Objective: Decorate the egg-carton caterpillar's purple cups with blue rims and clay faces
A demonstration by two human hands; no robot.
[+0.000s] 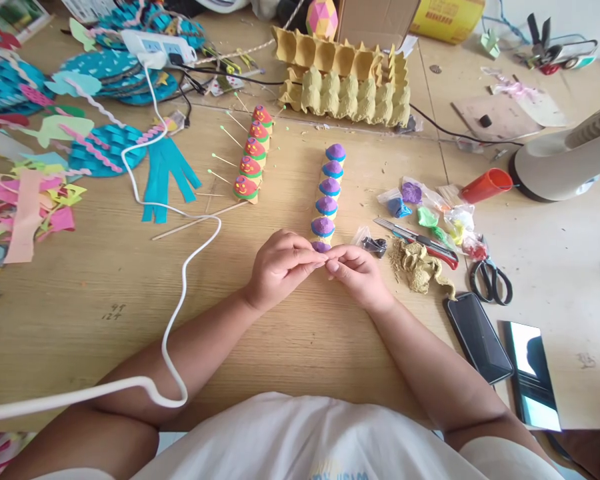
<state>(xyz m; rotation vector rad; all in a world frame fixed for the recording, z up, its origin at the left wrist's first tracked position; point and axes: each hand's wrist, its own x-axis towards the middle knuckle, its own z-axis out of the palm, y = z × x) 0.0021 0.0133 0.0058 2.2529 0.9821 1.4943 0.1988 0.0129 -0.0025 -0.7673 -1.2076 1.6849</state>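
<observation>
counter (265,353), wood-grained, carrying the following. one strip of domes (327,205), purple over blue, standing in a line from near to far at the middle; six domes visible, the nearest partly covered by the fingertips. one left hand (280,270), at the near end of the strip; its thumb and forefinger closed together at the tips. one right hand (360,275), opposite, its fingers likewise drawn to a pinch, the tips meeting those of the left; whether a small piece sits between them, or whether they touch the strip, cannot be told. one second strip (250,167), red and green with yellow markings, to the left and slightly farther; green-tipped sticks (225,160) along its left side. right of the hands: one small bag with black contents (375,247); one utility knife (420,241); one crumbly tan lump (417,267); one pair of black-handled scissors (491,281); one dark phone (480,337), near right; one red cup (487,185), farther right, lying on its side. far middle: egg cartons (357,100), yellowish. left: blue paper strips (167,177), cut as a fringe; one white cable (183,293), running across the near left and over the left forearm.
</observation>
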